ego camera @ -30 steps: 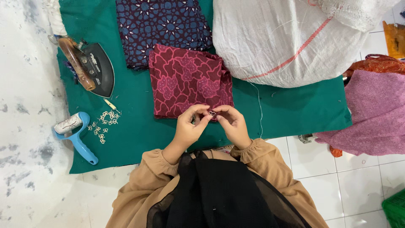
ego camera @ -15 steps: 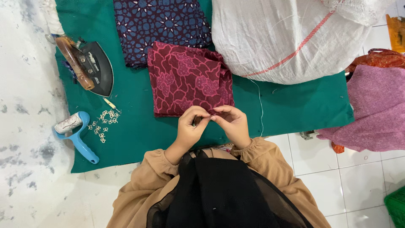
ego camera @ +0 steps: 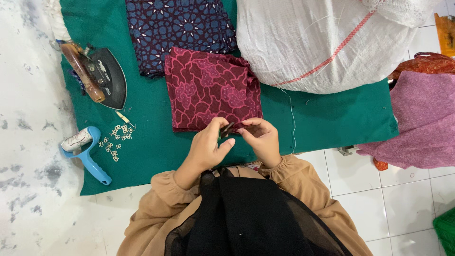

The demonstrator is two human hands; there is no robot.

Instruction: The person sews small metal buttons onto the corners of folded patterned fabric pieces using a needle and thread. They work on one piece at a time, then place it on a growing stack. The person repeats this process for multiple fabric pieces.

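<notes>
A folded maroon cloth with a pink wavy pattern lies on the green mat. My left hand and my right hand meet at its near edge. Between their fingertips both pinch a small dark piece at the cloth's lower right corner; whether it is part of the cloth I cannot tell. My tan sleeves and black scarf fill the bottom of the view.
A dark blue patterned cloth lies behind the maroon one. A black iron rests at the mat's left, with small metal hooks and a blue-handled roller nearby. A large white sack and pink fabric sit right.
My hands stay at the cloth's near edge, with the fingers shifting slightly on the small piece. The camera view has drifted a little.
</notes>
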